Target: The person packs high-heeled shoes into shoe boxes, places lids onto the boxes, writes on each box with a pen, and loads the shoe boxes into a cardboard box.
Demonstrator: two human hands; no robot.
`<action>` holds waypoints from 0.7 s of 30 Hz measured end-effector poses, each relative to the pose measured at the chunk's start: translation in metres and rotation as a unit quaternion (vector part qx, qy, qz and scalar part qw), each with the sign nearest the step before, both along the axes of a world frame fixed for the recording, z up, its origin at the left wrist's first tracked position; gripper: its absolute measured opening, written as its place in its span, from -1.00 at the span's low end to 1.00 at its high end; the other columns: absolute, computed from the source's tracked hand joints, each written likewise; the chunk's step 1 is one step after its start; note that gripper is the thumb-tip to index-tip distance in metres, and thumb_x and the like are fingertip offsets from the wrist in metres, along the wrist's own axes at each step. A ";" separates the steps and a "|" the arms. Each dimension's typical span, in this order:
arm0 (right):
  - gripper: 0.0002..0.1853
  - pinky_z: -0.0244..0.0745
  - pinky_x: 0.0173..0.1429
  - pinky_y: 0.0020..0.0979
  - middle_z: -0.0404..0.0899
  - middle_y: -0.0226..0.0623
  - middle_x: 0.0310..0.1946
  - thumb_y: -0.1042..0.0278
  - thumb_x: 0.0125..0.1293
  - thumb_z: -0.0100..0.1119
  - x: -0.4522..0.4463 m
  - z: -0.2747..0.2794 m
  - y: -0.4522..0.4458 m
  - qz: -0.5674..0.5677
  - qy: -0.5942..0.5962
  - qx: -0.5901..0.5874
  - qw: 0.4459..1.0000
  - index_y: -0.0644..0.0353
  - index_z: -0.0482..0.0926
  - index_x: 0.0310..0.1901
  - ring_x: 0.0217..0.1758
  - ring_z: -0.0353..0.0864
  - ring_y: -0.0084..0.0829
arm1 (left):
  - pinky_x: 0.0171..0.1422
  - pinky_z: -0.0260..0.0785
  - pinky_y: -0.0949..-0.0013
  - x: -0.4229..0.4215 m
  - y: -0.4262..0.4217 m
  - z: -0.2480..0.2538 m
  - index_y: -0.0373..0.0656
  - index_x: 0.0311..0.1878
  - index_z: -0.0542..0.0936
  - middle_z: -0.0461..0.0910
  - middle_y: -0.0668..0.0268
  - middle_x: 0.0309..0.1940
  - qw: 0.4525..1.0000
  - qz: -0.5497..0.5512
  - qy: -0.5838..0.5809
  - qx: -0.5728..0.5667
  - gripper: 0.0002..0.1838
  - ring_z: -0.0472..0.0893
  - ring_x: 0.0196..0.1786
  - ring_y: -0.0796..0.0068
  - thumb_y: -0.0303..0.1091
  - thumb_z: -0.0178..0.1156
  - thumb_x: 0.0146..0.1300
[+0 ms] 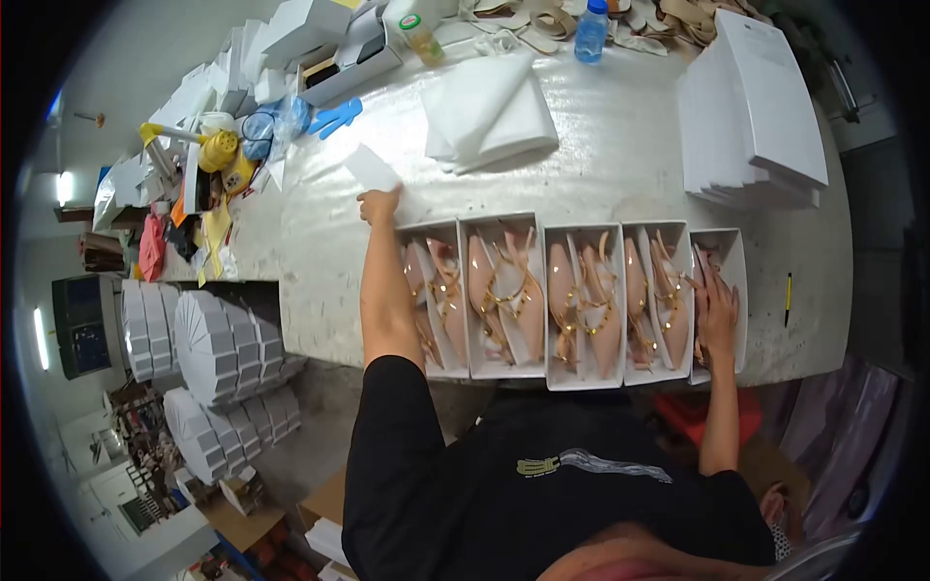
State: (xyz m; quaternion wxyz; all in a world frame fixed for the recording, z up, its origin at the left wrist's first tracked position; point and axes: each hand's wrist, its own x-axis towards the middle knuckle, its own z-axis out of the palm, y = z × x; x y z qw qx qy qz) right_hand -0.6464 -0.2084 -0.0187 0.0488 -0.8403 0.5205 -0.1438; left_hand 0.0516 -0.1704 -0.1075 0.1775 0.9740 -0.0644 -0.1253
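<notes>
Five open white boxes stand side by side along the table's near edge, each with pink shoes with gold studs, such as the shoes (pixel 506 298) in the second box. Beyond the leftmost box (pixel 448 372), my left hand (pixel 379 203) is closed at the lower end of a small white paper (pixel 372 168). My right hand (pixel 715 308) lies over the shoes in the rightmost box (pixel 733 254), its fingers spread and touching them; whether it grips anything is hard to see, but the fingers are apart.
White foam sheets (pixel 494 111) lie mid-table, with a blue bottle (pixel 591 34) behind. A stack of white cartons (pixel 741 111) stands back right, and a yellow pen (pixel 788 298) lies right. Blue gloves (pixel 336 117) and clutter are at the left. Someone's hand (pixel 772 505) shows lower right.
</notes>
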 end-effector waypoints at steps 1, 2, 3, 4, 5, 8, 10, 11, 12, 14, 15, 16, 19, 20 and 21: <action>-0.58 0.27 0.38 -0.08 0.57 0.01 0.12 0.29 0.55 -0.19 0.000 0.002 -0.001 -0.003 -0.007 0.024 1.000 0.19 0.38 0.35 0.16 0.53 0.02 | 0.23 0.45 0.07 0.014 0.001 -0.018 -0.59 0.26 0.29 0.56 -0.18 0.09 0.998 -0.029 0.041 -0.030 -0.01 0.63 0.09 -0.05 0.03 0.49 -0.01; -0.58 0.30 0.34 -0.09 0.58 0.02 0.11 0.27 0.55 -0.18 0.000 0.001 -0.004 -0.046 -0.013 0.055 0.997 0.21 0.40 0.33 0.16 0.53 0.03 | 0.23 0.46 0.07 0.029 0.003 -0.033 -0.56 0.22 0.36 0.57 -0.17 0.07 0.994 -0.055 0.079 -0.059 -0.07 0.63 0.10 -0.05 -0.05 0.53 -0.04; -0.58 0.34 0.30 -0.10 0.58 0.03 0.10 0.26 0.56 -0.18 -0.001 -0.003 -0.007 -0.088 -0.022 0.087 0.992 0.22 0.42 0.32 0.15 0.53 0.04 | 0.21 0.46 0.07 0.038 0.009 -0.044 -0.54 0.18 0.40 0.58 -0.16 0.06 0.989 -0.089 0.073 -0.088 -0.12 0.63 0.09 -0.05 -0.10 0.56 -0.08; -0.58 0.37 0.26 -0.11 0.59 0.03 0.08 0.24 0.56 -0.18 -0.001 -0.006 -0.012 -0.131 -0.032 0.117 0.984 0.23 0.44 0.30 0.15 0.53 0.05 | 0.20 0.46 0.08 0.043 0.012 -0.053 -0.51 0.13 0.44 0.59 -0.15 0.06 0.983 -0.125 0.067 -0.118 -0.17 0.63 0.08 -0.05 -0.15 0.59 -0.12; -0.59 0.39 0.22 -0.10 0.60 0.04 0.06 0.24 0.56 -0.18 -0.002 -0.010 -0.013 -0.122 -0.039 0.099 0.987 0.25 0.47 0.26 0.13 0.54 0.06 | 0.19 0.47 0.09 0.049 0.012 -0.057 -0.49 0.09 0.49 0.59 -0.14 0.05 0.974 -0.164 0.060 -0.148 -0.21 0.64 0.07 -0.05 -0.21 0.61 -0.16; -0.60 0.44 0.16 -0.12 0.61 0.05 0.01 0.21 0.55 -0.16 0.000 -0.019 -0.024 -0.108 -0.076 0.080 0.988 0.29 0.55 0.16 0.08 0.57 0.06 | 0.15 0.44 0.12 0.079 -0.017 0.024 -0.45 -0.07 0.56 0.64 -0.06 -0.07 0.930 -0.199 -0.098 -0.292 -0.32 0.64 -0.03 -0.02 -0.08 0.58 -0.10; -0.59 0.45 0.18 -0.17 0.63 0.04 0.00 0.18 0.56 -0.14 -0.006 -0.016 -0.024 -0.130 -0.118 0.138 0.975 0.32 0.59 0.11 0.07 0.60 0.01 | 0.14 0.39 0.12 0.147 -0.054 0.090 -0.43 0.18 0.51 0.52 0.02 -0.34 0.922 -0.288 -0.138 -0.217 -0.35 0.55 -0.15 0.14 -0.06 0.36 0.22; -0.61 0.47 0.15 -0.18 0.65 0.04 -0.05 0.20 0.54 -0.11 -0.022 -0.043 -0.025 -0.159 -0.119 0.110 0.974 0.33 0.60 0.07 0.02 0.62 0.02 | 0.09 0.42 0.10 0.194 -0.084 0.093 -0.36 0.20 0.52 0.56 0.04 -0.31 0.911 -0.324 -0.158 -0.200 -0.39 0.58 -0.13 0.14 -0.04 0.31 0.27; -0.64 0.48 0.15 -0.19 0.65 0.04 -0.06 0.22 0.52 -0.06 -0.008 -0.026 -0.022 -0.155 -0.074 0.055 0.984 0.31 0.61 0.07 0.02 0.62 0.02 | 0.04 0.44 0.09 0.245 -0.106 0.094 -0.29 0.22 0.52 0.60 0.05 -0.28 0.899 -0.352 -0.194 -0.176 -0.42 0.61 -0.11 0.14 -0.02 0.25 0.32; -0.66 0.47 0.17 -0.18 0.64 0.05 -0.05 0.23 0.48 0.00 -0.015 -0.034 -0.023 -0.146 -0.075 0.040 0.986 0.31 0.61 0.06 0.03 0.61 0.03 | -0.06 0.49 0.06 0.293 -0.140 0.092 -0.15 0.26 0.53 0.68 0.09 -0.23 0.855 -0.364 -0.310 -0.201 -0.48 0.67 -0.07 0.14 0.02 0.15 0.42; -0.64 0.46 0.19 -0.17 0.63 0.03 -0.02 0.21 0.47 0.04 -0.010 -0.021 -0.022 -0.111 -0.071 0.042 0.990 0.31 0.59 0.09 0.05 0.60 0.01 | -0.06 0.48 0.09 0.233 -0.146 0.119 -0.22 0.20 0.56 0.68 0.06 -0.19 0.833 -0.325 -0.373 -0.246 -0.47 0.66 -0.07 0.10 0.05 0.13 0.43; -0.63 0.45 0.20 -0.15 0.62 0.03 -0.02 0.18 0.41 0.12 -0.008 -0.016 -0.017 -0.094 -0.070 -0.010 0.993 0.29 0.59 0.07 0.06 0.58 0.03 | -0.06 0.48 0.11 0.143 -0.133 0.157 -0.30 0.13 0.58 0.68 0.02 -0.16 0.804 -0.275 -0.439 -0.293 -0.44 0.66 -0.07 0.06 0.08 0.11 0.43; -0.58 0.41 0.22 -0.12 0.61 0.02 -0.03 0.10 0.35 0.21 -0.015 -0.005 0.000 -0.092 -0.070 -0.005 0.993 0.31 0.59 0.03 0.08 0.54 0.04 | 0.02 0.46 0.18 -0.065 -0.030 0.160 -0.30 -0.05 0.59 0.64 0.06 -0.18 0.775 -0.469 -0.290 -0.307 -0.74 0.64 -0.09 0.05 -0.27 0.22 0.38; -0.57 0.40 0.23 -0.12 0.61 0.01 -0.04 0.08 0.34 0.21 -0.018 -0.001 0.002 -0.097 -0.073 0.024 0.992 0.33 0.58 0.01 0.08 0.53 0.04 | 0.05 0.45 0.15 -0.124 0.010 0.138 -0.29 -0.04 0.58 0.63 0.02 -0.17 0.767 -0.490 -0.290 -0.295 -0.74 0.63 -0.07 0.01 -0.32 0.28 0.32; -0.55 0.42 0.19 -0.11 0.60 0.04 -0.06 0.04 0.35 0.20 -0.019 0.006 -0.002 -0.100 -0.048 0.055 0.992 0.33 0.58 -0.01 0.06 0.55 0.04 | -0.01 0.48 0.21 -0.180 0.051 0.127 -0.27 0.01 0.58 0.63 0.04 -0.14 0.771 -0.514 -0.263 -0.269 -0.68 0.62 -0.09 0.07 -0.41 0.35 0.22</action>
